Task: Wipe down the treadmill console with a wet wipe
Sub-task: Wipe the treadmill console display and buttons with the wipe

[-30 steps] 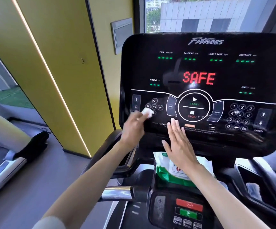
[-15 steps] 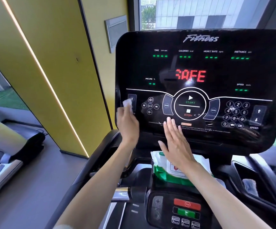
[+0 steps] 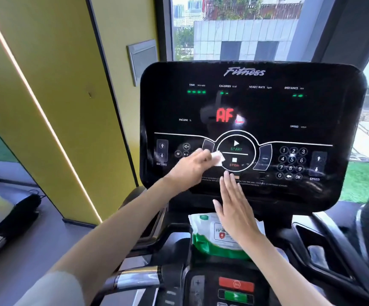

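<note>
1. nearest, at six o'clock in the view, a lower control panel [image 3: 203,290] is seen with a red button [image 3: 236,284] and a green button [image 3: 235,297]; neither is touched
2. just beyond it, a pack of wipes [image 3: 207,241] is propped under the console [image 3: 256,107], partly hidden by the right wrist
3. the right hand [image 3: 236,208] is held flat, fingers straight and close together, with the fingertips [image 3: 228,180] laid on the console's lower margin, at six o'clock of the start/stop ring [image 3: 236,133]; it is judged a brace and is best kept off the keys
4. the wet wipe [image 3: 218,159] is pinched by the left hand [image 3: 192,167] and pressed to the glass at about eight o'clock on the ring's edge
5. the key band is judged to be the part in hand; strokes are best overlapped and carried toward three o'clock, to the number keypad [image 3: 291,162]; only light pressure is advised, since the display is lit and the start key lies close
6. counted near to far: one red button, one green button, one pack, two hands, one wipe in use, one console, ten digit keys
</note>
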A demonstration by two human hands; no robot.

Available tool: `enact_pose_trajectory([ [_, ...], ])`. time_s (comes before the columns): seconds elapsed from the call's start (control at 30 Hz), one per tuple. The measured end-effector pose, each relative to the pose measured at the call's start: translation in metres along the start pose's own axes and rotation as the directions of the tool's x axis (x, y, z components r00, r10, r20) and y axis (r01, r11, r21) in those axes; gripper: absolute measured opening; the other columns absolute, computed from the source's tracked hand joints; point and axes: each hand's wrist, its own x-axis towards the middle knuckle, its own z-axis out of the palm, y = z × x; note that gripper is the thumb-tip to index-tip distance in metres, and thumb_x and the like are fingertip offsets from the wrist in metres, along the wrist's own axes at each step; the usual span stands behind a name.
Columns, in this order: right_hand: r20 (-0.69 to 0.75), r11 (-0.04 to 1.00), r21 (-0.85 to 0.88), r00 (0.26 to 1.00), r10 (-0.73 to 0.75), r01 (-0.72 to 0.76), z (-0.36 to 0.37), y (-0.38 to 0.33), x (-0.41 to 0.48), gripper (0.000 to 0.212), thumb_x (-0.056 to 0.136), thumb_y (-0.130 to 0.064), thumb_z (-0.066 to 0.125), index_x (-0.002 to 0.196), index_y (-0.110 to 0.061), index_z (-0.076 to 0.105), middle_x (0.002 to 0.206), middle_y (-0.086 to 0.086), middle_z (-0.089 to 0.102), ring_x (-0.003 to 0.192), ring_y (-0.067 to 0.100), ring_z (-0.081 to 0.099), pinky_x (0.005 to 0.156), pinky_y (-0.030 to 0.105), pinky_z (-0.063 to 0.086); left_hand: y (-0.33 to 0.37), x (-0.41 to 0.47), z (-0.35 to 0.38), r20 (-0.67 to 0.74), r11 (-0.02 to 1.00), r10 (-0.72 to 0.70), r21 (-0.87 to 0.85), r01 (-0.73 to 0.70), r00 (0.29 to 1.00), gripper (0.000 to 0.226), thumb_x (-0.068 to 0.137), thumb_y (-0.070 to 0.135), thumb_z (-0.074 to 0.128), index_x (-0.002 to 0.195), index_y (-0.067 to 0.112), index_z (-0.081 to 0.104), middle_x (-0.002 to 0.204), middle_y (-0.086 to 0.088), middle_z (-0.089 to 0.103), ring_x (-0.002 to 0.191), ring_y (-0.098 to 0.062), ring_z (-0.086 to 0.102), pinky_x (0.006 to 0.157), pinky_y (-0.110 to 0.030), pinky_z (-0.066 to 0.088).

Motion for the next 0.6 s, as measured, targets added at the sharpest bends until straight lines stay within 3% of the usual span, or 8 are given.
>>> enact_pose_trajectory([
  [0.07,0.008,1.000,-0.015,1.000,-0.014,0.014,0.000,0.001,0.000,0.065,0.094,-0.028,0.044,0.145,0.002,0.019,0.155,0.016,0.010,0.144,0.025,0.009,0.116,0.039,0.016,-0.021,0.008,-0.008,-0.119,0.989,-0.144,-0.042,0.140,0.982,0.056,0.072,-0.014,0.051,0.118,0.016,0.057,0.095,-0.002,0.044,0.086,-0.023,0.046,0.047,-0.036,0.050],
  [0.17,0.024,1.000,-0.023,1.000,-0.015,0.015,0.000,-0.001,0.000,0.067,0.094,-0.028,0.045,0.145,0.003,0.016,0.155,0.016,0.008,0.144,0.026,0.007,0.116,0.039,0.013,-0.022,0.019,-0.017,-0.355,0.778,-0.627,-0.310,0.546,0.693,0.039,0.081,-0.011,0.052,0.113,0.008,0.065,0.088,-0.008,0.052,0.077,-0.026,0.050,0.061,-0.043,0.050],
  [0.2,0.027,1.000,-0.020,1.000,-0.012,0.012,0.001,-0.001,0.000,0.067,0.093,-0.028,0.046,0.145,0.003,0.016,0.155,0.016,0.008,0.144,0.026,0.006,0.116,0.039,0.010,-0.013,0.021,-0.015,-0.348,0.809,-0.586,-0.292,0.509,0.731,0.043,0.079,-0.013,0.052,0.112,0.011,0.066,0.088,-0.005,0.052,0.077,-0.025,0.049,0.061,-0.042,0.049],
  [0.27,0.033,1.000,-0.016,0.999,-0.010,0.011,0.001,-0.001,0.000,0.068,0.093,-0.027,0.048,0.145,0.003,0.017,0.155,0.016,0.007,0.144,0.026,0.007,0.115,0.038,0.006,0.005,0.015,-0.002,-0.185,0.971,-0.215,-0.147,0.190,0.959,0.054,0.071,-0.016,0.052,0.111,0.018,0.065,0.092,0.002,0.051,0.080,-0.022,0.046,0.054,-0.038,0.050],
  [0.33,0.026,1.000,-0.027,1.000,-0.015,0.016,0.001,0.001,0.000,0.068,0.092,-0.027,0.050,0.145,0.003,0.018,0.155,0.016,0.008,0.144,0.026,0.009,0.115,0.037,0.006,-0.001,0.009,0.001,-0.051,0.996,0.037,-0.075,-0.041,0.998,0.056,0.068,-0.016,0.052,0.111,0.017,0.064,0.091,0.000,0.052,0.081,-0.021,0.046,0.048,-0.036,0.050],
  [0.4,0.015,0.999,-0.038,1.000,-0.016,0.016,0.001,0.001,-0.001,0.068,0.092,-0.027,0.051,0.145,0.003,0.020,0.155,0.016,0.010,0.143,0.026,0.011,0.117,0.038,0.013,-0.020,0.017,-0.007,-0.150,0.985,-0.138,-0.128,0.119,0.979,0.049,0.073,-0.013,0.050,0.110,0.015,0.065,0.090,-0.006,0.054,0.081,-0.024,0.050,0.053,-0.039,0.051],
  [0.5,-0.001,0.999,-0.035,1.000,-0.008,0.008,0.001,-0.002,0.000,0.068,0.091,-0.026,0.052,0.144,0.003,0.021,0.154,0.017,0.013,0.143,0.027,0.013,0.115,0.040,0.018,-0.021,0.026,-0.015,-0.342,0.879,-0.475,-0.235,0.415,0.811,0.043,0.078,-0.012,0.048,0.111,0.010,0.065,0.089,-0.008,0.054,0.079,-0.026,0.050,0.056,-0.040,0.050],
  [0.6,0.001,0.999,-0.044,1.000,-0.006,0.006,0.000,-0.003,0.000,0.068,0.091,-0.027,0.051,0.144,0.004,0.022,0.154,0.018,0.015,0.142,0.027,0.014,0.114,0.040,0.017,0.004,0.012,0.001,-0.035,0.997,0.007,-0.071,-0.010,0.999,0.053,0.073,-0.011,0.042,0.116,0.015,0.059,0.092,0.000,0.050,0.083,-0.019,0.043,0.047,-0.035,0.050],
])
